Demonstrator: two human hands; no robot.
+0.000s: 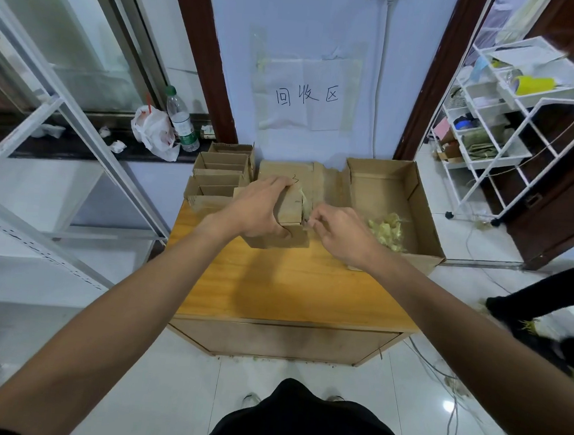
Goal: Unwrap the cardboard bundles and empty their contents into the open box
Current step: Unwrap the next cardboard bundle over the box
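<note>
Taped to the wall behind the table [290, 286] is a paper sign [307, 95], hand-lettered 回收区. A figure like a 3 is scrawled on the cardboard just past the left fingertips; I can't tell if it is on the bundle itself or on the sheet behind it. The bottle [183, 121] on the ledge to the left has a green label, too small to read.

The bundle [291, 205] sits mid-table at the far edge, resting on more flat cardboard, between a stack of empty trays [220, 174] on the left and the open box [382, 171] on the right. Its long axis runs away from the person toward the wall, with the near end facing them. Pale yellowish filling peeks out along its right side.

The left hand [255, 211] grips the bundle, fingers curled over the top and thumb down on the near face. The right hand [340, 237] is just beside the bundle's near right corner, thumb and forefinger pinched tight on a thin strip [307, 221] there, the other fingers curled in. Whether that is tape or string is too small to make out.

The box holds a heap of yellowish shreds [387, 232] in its near part. A white rack [514, 108] stands off to the right.
</note>
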